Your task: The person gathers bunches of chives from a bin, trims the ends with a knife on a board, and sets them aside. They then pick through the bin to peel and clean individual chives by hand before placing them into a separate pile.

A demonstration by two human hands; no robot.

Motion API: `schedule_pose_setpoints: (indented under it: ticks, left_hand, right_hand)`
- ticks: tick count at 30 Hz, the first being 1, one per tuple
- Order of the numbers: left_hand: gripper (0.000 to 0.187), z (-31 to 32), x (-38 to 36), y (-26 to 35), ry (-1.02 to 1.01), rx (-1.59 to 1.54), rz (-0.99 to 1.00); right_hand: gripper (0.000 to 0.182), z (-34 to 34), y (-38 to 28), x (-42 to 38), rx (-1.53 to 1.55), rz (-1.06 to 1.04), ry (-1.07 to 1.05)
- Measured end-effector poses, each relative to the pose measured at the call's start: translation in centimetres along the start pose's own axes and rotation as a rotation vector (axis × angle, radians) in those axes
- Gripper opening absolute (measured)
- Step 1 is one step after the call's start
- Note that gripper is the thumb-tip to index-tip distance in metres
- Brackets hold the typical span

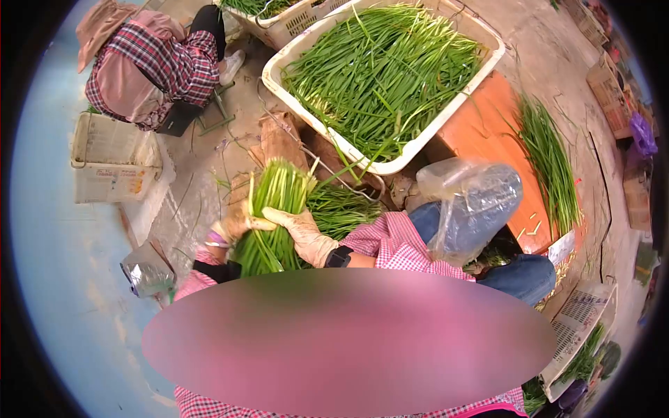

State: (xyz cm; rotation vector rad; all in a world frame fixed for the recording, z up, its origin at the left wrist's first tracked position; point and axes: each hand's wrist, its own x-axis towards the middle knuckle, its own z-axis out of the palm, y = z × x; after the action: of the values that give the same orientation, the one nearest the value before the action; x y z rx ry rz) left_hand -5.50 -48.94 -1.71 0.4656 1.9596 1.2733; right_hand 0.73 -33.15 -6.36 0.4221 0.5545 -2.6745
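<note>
Green stalk bunch (pixel 280 187), one, left in scene, pale ends far: left hand (pixel 233 224) clamped on left side, right hand (pixel 306 235) on right. Probably light, springy, easily bruised, prone to slide apart; best held around the middle. Farther right: white crate (pixel 382 167), stalk-filled; orange surface (pixel 488 132), bearing loose stalks (pixel 549 164).

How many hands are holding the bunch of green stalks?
2. The left hand grips the left side of the bunch; the right hand grips its right side. I can't see any others on it.
</note>
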Motion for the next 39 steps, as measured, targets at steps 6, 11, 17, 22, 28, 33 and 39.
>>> schedule_pose_setpoints:
  ticks: [6,11,17,22,28,33,39]
  left_hand:
    - [0.054,3.3,1.2,-9.2,0.162,-0.473,-0.193]
    - [0.073,8.7,12.4,-19.7,0.49,-0.359,-0.364]
    - [0.122,11.8,18.4,-17.0,0.554,0.175,-0.772]
    - [0.139,14.0,15.7,-19.2,0.558,0.245,-0.574]
    - [0.133,18.9,14.9,-19.0,0.759,0.093,-0.663]
    - [0.128,19.2,14.5,-19.8,0.748,0.105,-0.626]
    - [0.121,18.3,14.1,-20.5,0.681,0.142,-0.524]
  right_hand:
    - [0.054,-6.6,-0.2,4.5,-0.348,0.274,-0.001]
    - [0.064,-21.1,-3.8,9.4,-1.246,0.672,0.125]
    - [0.052,-23.4,-3.8,8.1,-1.805,0.682,-0.014]
    - [0.039,-27.4,-1.3,9.0,-1.896,0.583,-0.255]
    - [0.037,-19.2,-3.4,7.1,-2.148,0.607,-0.427]
    - [0.036,-4.6,-11.0,4.1,-2.153,0.453,-0.383]
    - [0.035,-0.7,-17.0,-3.0,-1.764,-0.366,-0.189]
